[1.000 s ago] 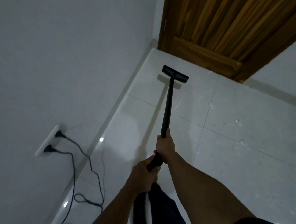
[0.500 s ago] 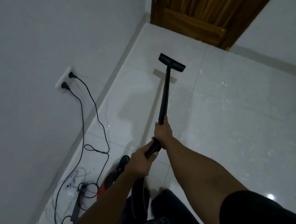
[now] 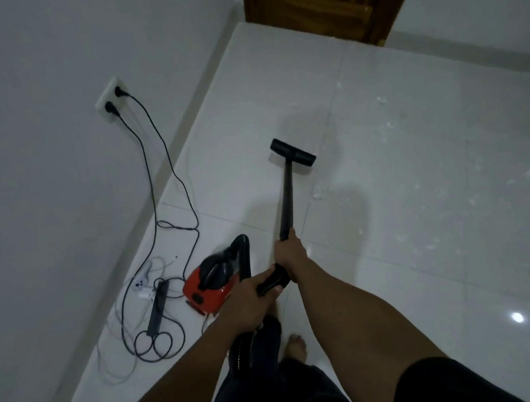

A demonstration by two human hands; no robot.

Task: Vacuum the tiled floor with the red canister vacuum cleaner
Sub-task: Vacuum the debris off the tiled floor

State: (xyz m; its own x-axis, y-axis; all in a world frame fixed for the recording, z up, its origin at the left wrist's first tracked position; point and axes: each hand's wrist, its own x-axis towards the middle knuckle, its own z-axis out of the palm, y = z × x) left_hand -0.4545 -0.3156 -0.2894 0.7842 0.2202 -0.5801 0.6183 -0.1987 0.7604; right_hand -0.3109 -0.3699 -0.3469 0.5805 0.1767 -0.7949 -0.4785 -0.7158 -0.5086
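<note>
The red canister vacuum [image 3: 208,283] sits on the white tiled floor [image 3: 409,251] to my lower left, its black hose looping up toward my hands. My right hand [image 3: 290,252] grips the black wand [image 3: 286,198] partway up. My left hand [image 3: 250,295] grips the curved black handle end just behind it. The black floor head [image 3: 293,152] rests flat on the tiles ahead of me. White crumbs and dust specks [image 3: 386,124] lie scattered on the tiles to the right of the head.
A wall socket [image 3: 111,100] on the left wall holds two black plugs; their cables [image 3: 154,186] trail down to a tangle with a power strip [image 3: 157,305] beside the canister. A wooden door [image 3: 318,2] closes the far corner. My bare foot [image 3: 296,344] stands below the hands.
The floor head has drawn back from the door toward me, and my view has dropped backward. The red canister, the cable tangle and my foot have come fully into sight.
</note>
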